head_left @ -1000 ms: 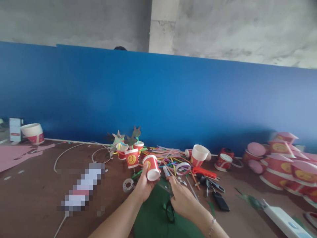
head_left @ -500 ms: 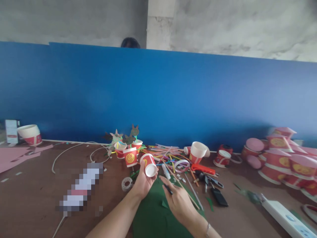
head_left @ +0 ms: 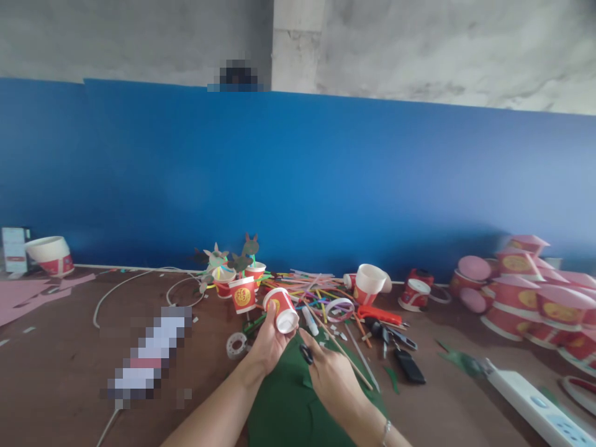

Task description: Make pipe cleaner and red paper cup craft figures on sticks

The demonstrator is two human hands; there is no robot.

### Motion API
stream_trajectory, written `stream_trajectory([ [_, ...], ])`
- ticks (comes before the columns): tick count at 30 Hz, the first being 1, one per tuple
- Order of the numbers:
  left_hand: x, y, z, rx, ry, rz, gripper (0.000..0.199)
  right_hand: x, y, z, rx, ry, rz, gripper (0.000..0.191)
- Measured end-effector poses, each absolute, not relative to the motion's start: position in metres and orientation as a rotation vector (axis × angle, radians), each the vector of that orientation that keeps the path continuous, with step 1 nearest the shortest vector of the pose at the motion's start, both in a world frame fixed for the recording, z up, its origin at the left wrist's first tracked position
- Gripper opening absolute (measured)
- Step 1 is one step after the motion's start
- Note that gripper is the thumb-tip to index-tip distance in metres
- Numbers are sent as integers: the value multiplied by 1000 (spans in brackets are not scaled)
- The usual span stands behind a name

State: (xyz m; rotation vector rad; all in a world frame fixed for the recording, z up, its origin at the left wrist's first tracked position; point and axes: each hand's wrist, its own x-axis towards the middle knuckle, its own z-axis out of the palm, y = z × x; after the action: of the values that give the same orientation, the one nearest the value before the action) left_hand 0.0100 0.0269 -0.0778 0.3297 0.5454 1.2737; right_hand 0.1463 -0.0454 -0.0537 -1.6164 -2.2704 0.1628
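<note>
My left hand (head_left: 270,344) is closed around a red paper cup (head_left: 279,304) with a gold emblem, tilted so that its white base faces me. The base looks creased or marked. Close to the cup on its right, my right hand (head_left: 335,375) grips what looks like scissors (head_left: 306,354). Only a black handle loop shows; the blades cannot be made out. Under both hands lies a dark green sheet (head_left: 284,410). Behind my left hand stand several similar cups, one an upright red cup (head_left: 243,295), some bearing animal-shaped paper cutouts (head_left: 250,244).
Coloured straws (head_left: 302,282) lie in a heap behind my hands. A glue tube (head_left: 310,321), a tape roll (head_left: 237,345), an orange-handled tool (head_left: 379,315) and white stacked cups (head_left: 369,285) surround them. Pink-topped cups (head_left: 516,292) and a power strip (head_left: 535,397) occupy the right.
The black-handled tool has turned in my right hand, so a loop now shows. The cup's base looks more creased than before. My view has shifted slightly.
</note>
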Motion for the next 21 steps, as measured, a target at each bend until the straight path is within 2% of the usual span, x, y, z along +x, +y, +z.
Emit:
stream_trajectory([
  [21,10,24,-74,358,547,1279,41,144,-47,-49,-1668,-2304,105,61],
])
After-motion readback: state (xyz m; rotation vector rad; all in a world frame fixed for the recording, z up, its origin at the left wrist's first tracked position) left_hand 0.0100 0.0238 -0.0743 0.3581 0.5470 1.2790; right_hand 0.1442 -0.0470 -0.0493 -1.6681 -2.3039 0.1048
